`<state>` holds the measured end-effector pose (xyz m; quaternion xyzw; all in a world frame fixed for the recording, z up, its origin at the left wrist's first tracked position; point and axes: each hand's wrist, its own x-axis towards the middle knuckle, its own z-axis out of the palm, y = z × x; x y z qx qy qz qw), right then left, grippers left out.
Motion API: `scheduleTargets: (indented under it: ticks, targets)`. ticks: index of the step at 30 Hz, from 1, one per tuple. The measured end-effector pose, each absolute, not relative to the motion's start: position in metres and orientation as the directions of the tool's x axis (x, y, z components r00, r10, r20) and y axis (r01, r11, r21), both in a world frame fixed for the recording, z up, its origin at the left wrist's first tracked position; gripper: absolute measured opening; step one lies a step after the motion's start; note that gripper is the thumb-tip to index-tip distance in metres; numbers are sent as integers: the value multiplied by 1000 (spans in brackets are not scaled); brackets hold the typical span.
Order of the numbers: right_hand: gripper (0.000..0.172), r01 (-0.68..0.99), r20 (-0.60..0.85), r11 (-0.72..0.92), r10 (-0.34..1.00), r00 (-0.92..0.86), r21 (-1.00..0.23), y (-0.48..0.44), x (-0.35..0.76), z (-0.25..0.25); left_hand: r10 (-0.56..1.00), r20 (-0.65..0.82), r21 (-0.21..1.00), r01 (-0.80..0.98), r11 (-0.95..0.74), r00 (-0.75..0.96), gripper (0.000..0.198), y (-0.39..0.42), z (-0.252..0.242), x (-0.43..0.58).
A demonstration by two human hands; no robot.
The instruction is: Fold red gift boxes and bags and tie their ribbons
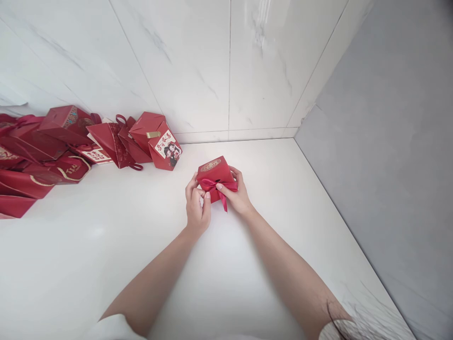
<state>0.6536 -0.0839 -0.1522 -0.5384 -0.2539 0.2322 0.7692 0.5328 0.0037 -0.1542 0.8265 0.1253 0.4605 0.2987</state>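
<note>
A small red gift box [214,169] with a gold emblem on its top is held between both hands, over the middle of the white table. Round its front runs a crimson ribbon [224,200], tied in a bow with a tail hanging down. My left hand [198,208] grips the box's left side, fingers curled and thumb near the front. On the right side, my right hand [241,193] wraps round the box, its thumb pressing by the bow. The box's underside and back are hidden.
Several red gift boxes and bags [56,132] are heaped at the left against the marble-tiled wall [198,66]. Nearest the held box is a red box with a cartoon couple label [168,150]. A grey wall [385,156] borders the white table [116,245] on the right.
</note>
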Motion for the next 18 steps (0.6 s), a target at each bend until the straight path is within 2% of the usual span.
scheduleTargets:
  ticks: [18]
  targets:
    - [78,-64,153,309,628,763,-949,-84,654,-154,495,663,641,-85,-763,561,19,4,-155,533]
